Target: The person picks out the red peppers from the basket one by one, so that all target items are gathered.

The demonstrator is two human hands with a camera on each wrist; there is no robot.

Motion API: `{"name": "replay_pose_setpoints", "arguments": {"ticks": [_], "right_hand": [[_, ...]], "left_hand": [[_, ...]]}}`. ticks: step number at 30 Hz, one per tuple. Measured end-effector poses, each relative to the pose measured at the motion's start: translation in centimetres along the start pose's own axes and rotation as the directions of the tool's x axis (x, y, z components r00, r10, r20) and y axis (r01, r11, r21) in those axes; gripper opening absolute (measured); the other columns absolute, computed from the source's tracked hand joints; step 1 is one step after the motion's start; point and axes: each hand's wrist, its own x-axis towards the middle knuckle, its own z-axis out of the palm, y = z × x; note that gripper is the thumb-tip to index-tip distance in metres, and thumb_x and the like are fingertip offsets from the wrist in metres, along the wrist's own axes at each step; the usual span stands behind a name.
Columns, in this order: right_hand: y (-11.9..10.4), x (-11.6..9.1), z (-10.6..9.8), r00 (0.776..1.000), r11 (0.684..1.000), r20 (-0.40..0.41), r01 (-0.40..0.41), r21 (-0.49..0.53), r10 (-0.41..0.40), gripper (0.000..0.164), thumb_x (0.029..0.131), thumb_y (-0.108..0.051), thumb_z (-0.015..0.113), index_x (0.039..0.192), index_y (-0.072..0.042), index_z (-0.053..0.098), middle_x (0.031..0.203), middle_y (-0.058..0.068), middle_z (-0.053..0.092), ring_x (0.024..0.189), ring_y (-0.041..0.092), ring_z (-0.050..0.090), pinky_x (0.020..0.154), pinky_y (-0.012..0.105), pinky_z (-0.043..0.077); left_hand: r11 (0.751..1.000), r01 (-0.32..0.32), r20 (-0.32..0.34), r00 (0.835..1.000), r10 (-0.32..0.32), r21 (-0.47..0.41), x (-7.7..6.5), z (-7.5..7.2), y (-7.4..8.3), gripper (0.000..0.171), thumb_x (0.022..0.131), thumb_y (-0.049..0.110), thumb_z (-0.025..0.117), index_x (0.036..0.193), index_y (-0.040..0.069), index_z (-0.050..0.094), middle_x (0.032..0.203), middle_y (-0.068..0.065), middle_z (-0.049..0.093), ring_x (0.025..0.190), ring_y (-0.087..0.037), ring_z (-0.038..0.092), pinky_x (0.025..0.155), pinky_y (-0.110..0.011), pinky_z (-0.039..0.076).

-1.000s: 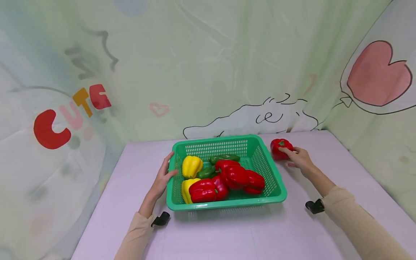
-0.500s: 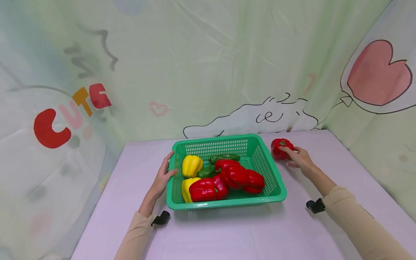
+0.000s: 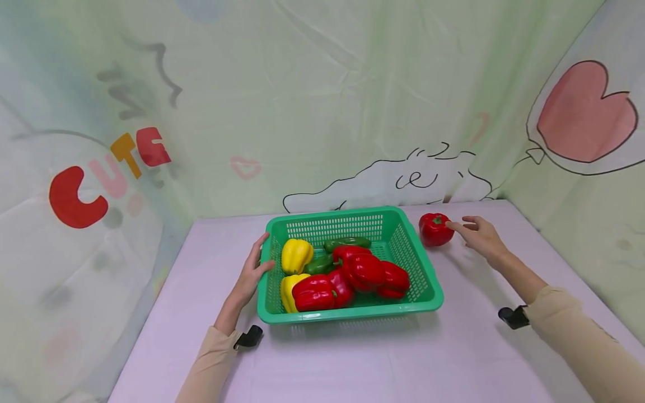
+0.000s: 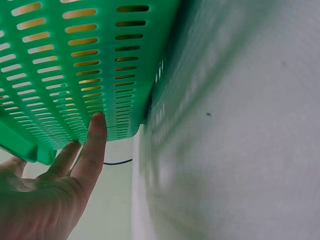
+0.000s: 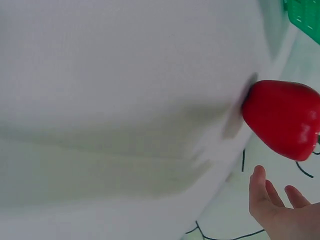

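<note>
A green plastic basket [image 3: 353,316] holds red bell peppers [image 3: 364,272], yellow bell peppers [image 3: 297,256] and dark green cucumbers [image 3: 347,244]. At the basket's left side is my left hand [image 3: 248,280], thumb over the rim. In the left wrist view its fingers [image 4: 90,155] lie against the slotted outer wall. One more red bell pepper [image 3: 435,229] stands stem up on the table, right of the basket. Just right of that pepper, my right hand [image 3: 478,238] has its fingers spread. The right wrist view shows a gap between this hand [image 5: 285,215] and the pepper [image 5: 282,119].
The table [image 3: 332,369] has a pale lilac cover. Behind it and along both sides hang printed curtains [image 3: 322,112] with cartoon drawings. A black wrist camera [image 3: 249,337] sits by the left sleeve, and another camera [image 3: 514,317] by the right.
My right hand has let go of the red bell pepper and drawn back to the right. The pepper stays in place. My left hand and the basket have not moved.
</note>
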Motion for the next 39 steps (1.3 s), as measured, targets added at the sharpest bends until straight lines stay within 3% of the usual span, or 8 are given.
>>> {"name": "replay_pose_setpoints", "arguments": {"ticks": [9, 15, 23, 39], "right_hand": [[-2.9, -1.7, -0.3, 0.986, 0.983, -0.081, 0.135, -0.125, -0.146, 0.084, 0.097, -0.050, 0.051, 0.151, 0.007, 0.021, 0.147, 0.037, 0.030, 0.129, 0.056, 0.035, 0.096, 0.067, 0.040], [-5.5, -2.8, 0.3, 0.973, 0.969, -0.073, 0.210, -0.127, -0.220, 0.083, 0.096, -0.045, 0.056, 0.153, 0.003, 0.020, 0.148, 0.035, 0.031, 0.130, 0.055, 0.036, 0.094, 0.067, 0.041], [-7.9, -3.9, 2.8, 0.957, 0.952, 0.004, 0.288, -0.100, -0.289, 0.077, 0.096, -0.042, 0.059, 0.151, 0.001, 0.028, 0.147, 0.031, 0.037, 0.128, 0.049, 0.043, 0.094, 0.060, 0.046], [-10.3, -6.1, 8.8, 0.884, 0.909, 0.235, 0.417, -0.012, -0.403, 0.072, 0.088, -0.030, 0.072, 0.145, -0.001, 0.039, 0.145, 0.024, 0.044, 0.125, 0.046, 0.049, 0.095, 0.054, 0.048]], "left_hand": [[1.000, 0.004, 0.003, 1.000, -0.004, 0.011, -0.1, 0.0, 0.1, 0.069, 0.098, 0.016, 0.051, 0.158, 0.022, 0.019, 0.152, -0.023, 0.035, 0.126, -0.042, 0.048, 0.092, -0.042, 0.051], [1.000, 0.001, -0.001, 1.000, -0.001, 0.008, -0.1, 0.0, 0.2, 0.067, 0.099, 0.014, 0.050, 0.158, 0.021, 0.019, 0.152, -0.023, 0.036, 0.124, -0.042, 0.049, 0.089, -0.038, 0.053], [1.000, 0.004, 0.004, 1.000, -0.004, 0.002, 0.0, -0.1, -0.1, 0.067, 0.100, 0.016, 0.050, 0.158, 0.020, 0.018, 0.152, -0.023, 0.035, 0.124, -0.041, 0.049, 0.086, -0.033, 0.054], [1.000, 0.008, 0.010, 1.000, -0.008, 0.010, -0.1, -0.1, 0.0, 0.068, 0.099, 0.017, 0.050, 0.158, 0.022, 0.018, 0.153, -0.023, 0.035, 0.124, -0.042, 0.049, 0.088, -0.041, 0.054]]}}
